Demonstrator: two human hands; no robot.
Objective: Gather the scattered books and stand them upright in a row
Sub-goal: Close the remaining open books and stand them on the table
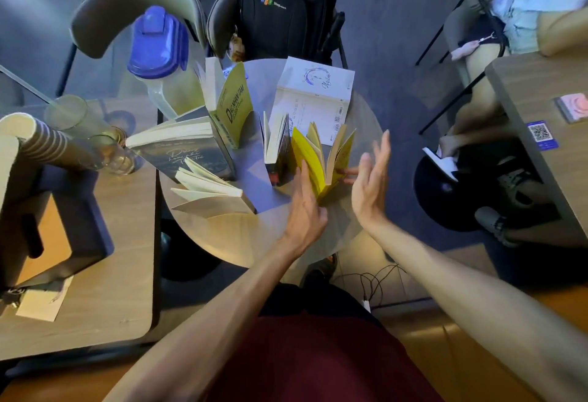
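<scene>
Table: round table (222, 242), books are stood on it.
Left hand (304, 207): fingers flat together against the yellow book (310, 159).
Right hand (370, 178): fingers spread, nothing held.
Room: backpack (286, 6) is seen beyond the fingertips.

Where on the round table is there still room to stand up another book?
The near rim of the round table is bare, in front of the cream book and beside the left hand. A smaller gap lies mid-table, between the dark book and the yellow book. The far side is crowded by the white book and the pitcher.
</scene>
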